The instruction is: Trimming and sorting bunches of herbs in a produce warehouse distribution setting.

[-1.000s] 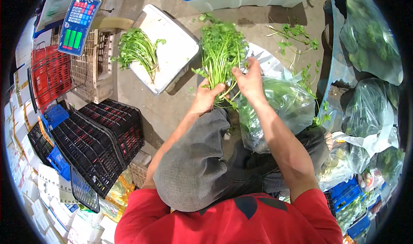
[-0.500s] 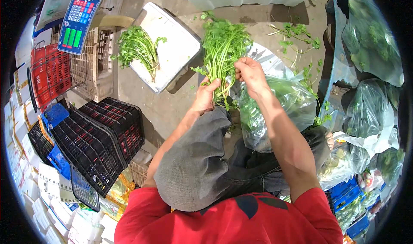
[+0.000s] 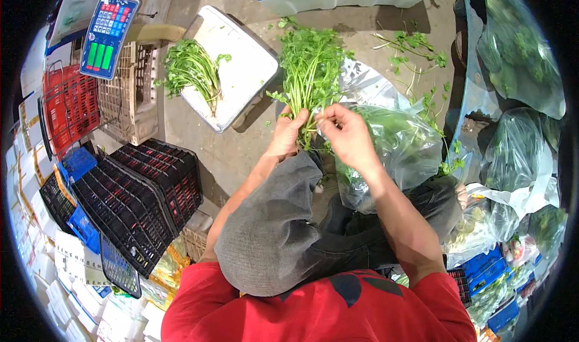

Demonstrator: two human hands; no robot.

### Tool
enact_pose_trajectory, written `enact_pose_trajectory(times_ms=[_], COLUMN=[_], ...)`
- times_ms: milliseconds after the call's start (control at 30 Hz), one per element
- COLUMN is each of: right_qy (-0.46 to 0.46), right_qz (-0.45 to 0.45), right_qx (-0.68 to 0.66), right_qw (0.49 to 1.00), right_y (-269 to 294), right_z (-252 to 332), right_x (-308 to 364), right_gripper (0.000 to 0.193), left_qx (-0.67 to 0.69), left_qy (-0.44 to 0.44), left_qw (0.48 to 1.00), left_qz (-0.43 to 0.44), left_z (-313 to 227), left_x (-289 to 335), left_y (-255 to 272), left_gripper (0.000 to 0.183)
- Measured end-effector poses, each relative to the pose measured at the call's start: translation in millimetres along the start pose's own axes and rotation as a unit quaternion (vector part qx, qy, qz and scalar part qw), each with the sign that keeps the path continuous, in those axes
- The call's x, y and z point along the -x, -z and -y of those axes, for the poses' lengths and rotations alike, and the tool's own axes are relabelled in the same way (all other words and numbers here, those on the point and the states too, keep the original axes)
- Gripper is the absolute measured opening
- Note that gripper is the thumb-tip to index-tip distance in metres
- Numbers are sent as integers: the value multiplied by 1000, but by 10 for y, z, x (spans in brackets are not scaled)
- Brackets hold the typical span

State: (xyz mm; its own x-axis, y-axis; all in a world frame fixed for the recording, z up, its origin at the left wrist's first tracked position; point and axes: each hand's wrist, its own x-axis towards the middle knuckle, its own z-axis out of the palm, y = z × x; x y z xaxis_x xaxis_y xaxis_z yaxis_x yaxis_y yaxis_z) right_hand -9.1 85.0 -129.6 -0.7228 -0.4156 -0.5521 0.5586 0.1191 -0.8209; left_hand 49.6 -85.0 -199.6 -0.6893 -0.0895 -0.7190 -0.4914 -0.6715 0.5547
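My left hand is wrapped round the stem ends of a bunch of leafy green herbs, its long pale stems spreading away from me above my knee. Close by on the right, my right hand pinches at a stem near the base of the bunch; the fingertips partly hide what they hold. A smaller bunch of the same greens lies across a white shallow tray on the left. Under my right forearm, a clear plastic bag holds more greens.
Loose sprigs are scattered on the floor at right. A white foam box stands at the far side. Left are a scale display, a red basket and black crates. Bagged greens line the right.
My right hand has moved left and down, from beside the middle of the bunch to the stems near its base. My left hand keeps its grip in the same place.
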Motion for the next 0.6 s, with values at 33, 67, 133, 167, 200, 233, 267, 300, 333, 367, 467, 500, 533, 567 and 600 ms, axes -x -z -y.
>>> enact_pose_trajectory(times_ms=[33,67,133,167,200,233,267,300,333,367,467,500,533,567,600], right_qy=[149,205,228,226,223,170,131,92,131,138,81,63,43,31,39], right_qz=[-44,-12,58,118,179,197,190,185,102,108,-305,-291,-270,-209,-140], right_qx=[142,173,214,208,201,125,112,98,38,-343,-312,-212,-111,-13,54], right_qw=[978,963,948,944,937,957,966,973,985,923,896,931,956,977,988], right_y=[7,-9,-30,-14,5,-3,-2,18,160,395,945,1047,1067,892,727], right_z=[77,238,360,402,468,584,665,735,764,636,457,257,84,73,71], right_x=[79,126,233,276,316,367,385,401,318,96,-501,-637,-743,-825,-919], right_gripper=[12,13,12,12,11,8,10,13,14,18,26,27,29,30,29], left_qx=[-65,-132,-101,-121,-219,-221,-225,-149,-200,-249,-292,-313,-314,-313,-313], left_qy=[6,7,12,-4,3,-8,-24,-65,-37,-11,-24,-24,-26,-30,-33], left_qw=[998,991,993,992,974,973,972,985,977,967,955,949,948,948,948], left_qz=[-12,-31,-53,-34,-52,-57,-68,-56,-58,-48,-40,-44,-44,-49,-53], left_z=[-9,-30,4,-29,3,7,-1,49,19,-33,-93,-111,-120,-118,-116], left_x=[-20,-33,-58,-54,-119,-131,-119,-116,-77,-32,-1,6,-6,-5,-6], left_y=[-77,-65,-84,-96,34,69,162,271,163,-33,-102,-168,-158,-108,-60], left_gripper=[50,48,34,30,26,26,26,27,28,29,35,34,34,34,33])
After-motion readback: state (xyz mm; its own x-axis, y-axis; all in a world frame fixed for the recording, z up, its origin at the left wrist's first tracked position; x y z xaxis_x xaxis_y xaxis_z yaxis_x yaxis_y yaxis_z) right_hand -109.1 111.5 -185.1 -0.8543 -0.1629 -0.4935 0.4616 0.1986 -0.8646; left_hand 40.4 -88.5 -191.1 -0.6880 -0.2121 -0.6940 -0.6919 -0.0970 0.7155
